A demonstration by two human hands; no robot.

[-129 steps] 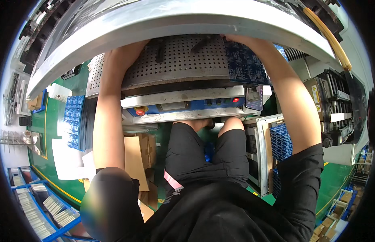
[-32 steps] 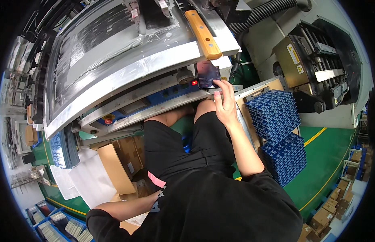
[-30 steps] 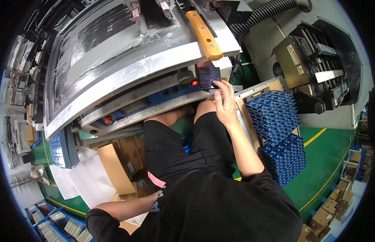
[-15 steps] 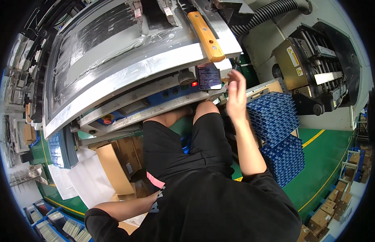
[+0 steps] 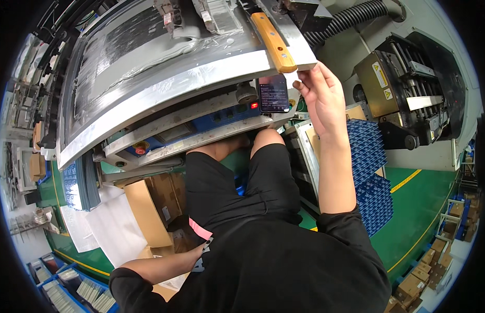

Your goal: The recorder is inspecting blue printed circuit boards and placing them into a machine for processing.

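My right hand (image 5: pixel 327 99) is raised at the right front corner of a metal-framed screen (image 5: pixel 169 86), palm toward me. Its fingers are bent and apart, the fingertips at the corner; whether they press on it I cannot tell. Just left of them, a phone (image 5: pixel 273 95) with a dark lit screen leans upright against the machine front. A wooden-handled tool (image 5: pixel 273 43) lies along the frame's right side. My left hand (image 5: pixel 199 255) is at my waist, its fingers hidden by the black shirt; a pink strip (image 5: pixel 200 229) shows beside it.
Grey paste lies on the screen under two metal clamps. A red button (image 5: pixel 140 149) sits on the blue control panel (image 5: pixel 200 128). An open carton (image 5: pixel 148 214) stands left of my legs. Stacked blue patterned sheets (image 5: pixel 370 177) are at the right, below another machine (image 5: pixel 404 86).
My right hand has moved up and slightly right, from beside the phone to the frame's corner, its fingers bending. My left arm stays in place.
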